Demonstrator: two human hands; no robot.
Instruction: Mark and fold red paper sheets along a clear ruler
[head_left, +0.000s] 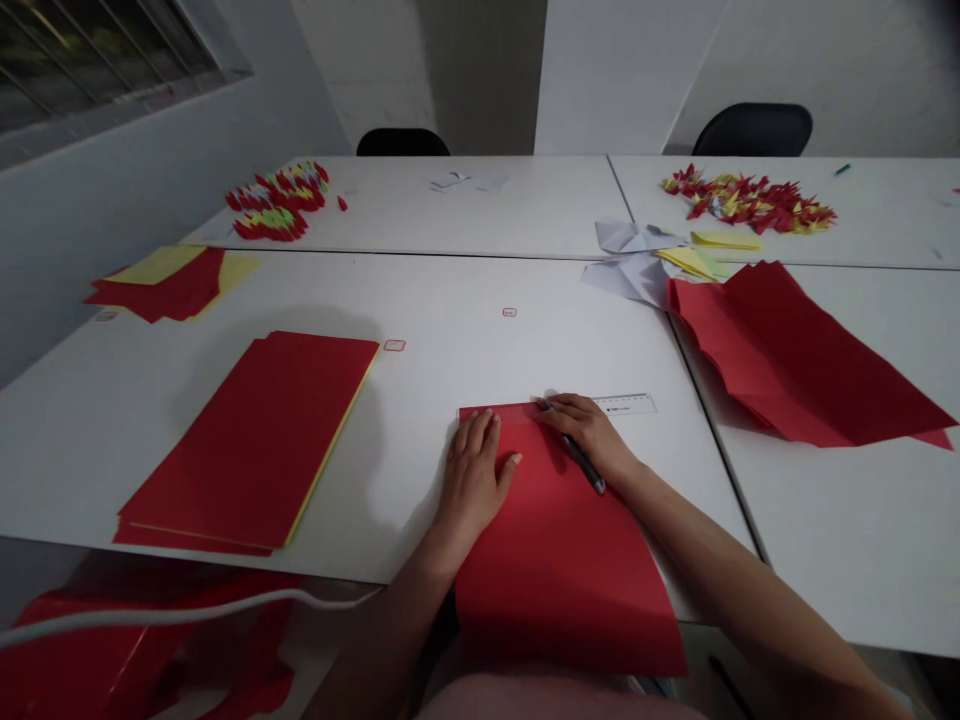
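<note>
My left hand lies flat on a sheet of red paper, pressing it to the white table. The sheet hangs over the table's near edge towards me. My right hand grips a dark pen, with its tip at a clear plastic ruler. That ruler lies across the sheet's far edge, partly under my right hand. To the left sits a thick stack of red paper, with yellow showing along its edges.
Loose red sheets lie on the table to the right, beside crumpled white paper. Piles of small folded red and yellow paper pieces sit on the far tables. Red paper and a white cable lie below the near edge.
</note>
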